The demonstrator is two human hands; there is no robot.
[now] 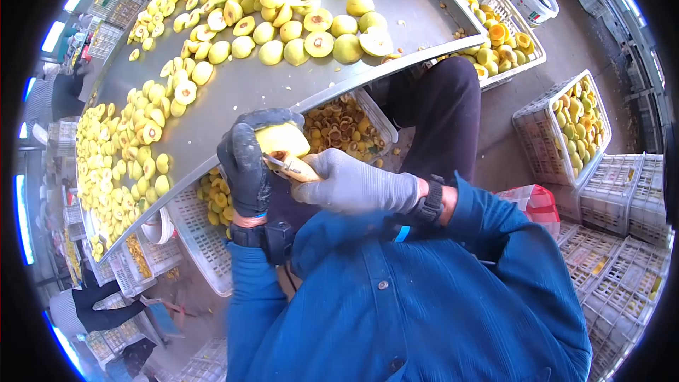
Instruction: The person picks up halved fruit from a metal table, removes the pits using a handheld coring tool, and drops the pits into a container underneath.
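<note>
Fruit (pixel 288 137) is sitting in curled left hand (pixel 244 163); closed right hand (pixel 346 180) is gripping tool (pixel 303 170), probably pitting, next needing steady scooping.

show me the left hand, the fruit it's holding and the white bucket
left hand (pixel 244 159): head view, on the black glove
fruit (pixel 286 137): head view, on its yellow outer side
white bucket (pixel 526 4): head view, on its outer wall

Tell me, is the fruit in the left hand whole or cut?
Cut: the fruit in the left hand shows its brown centre beside the metal tool.
</note>
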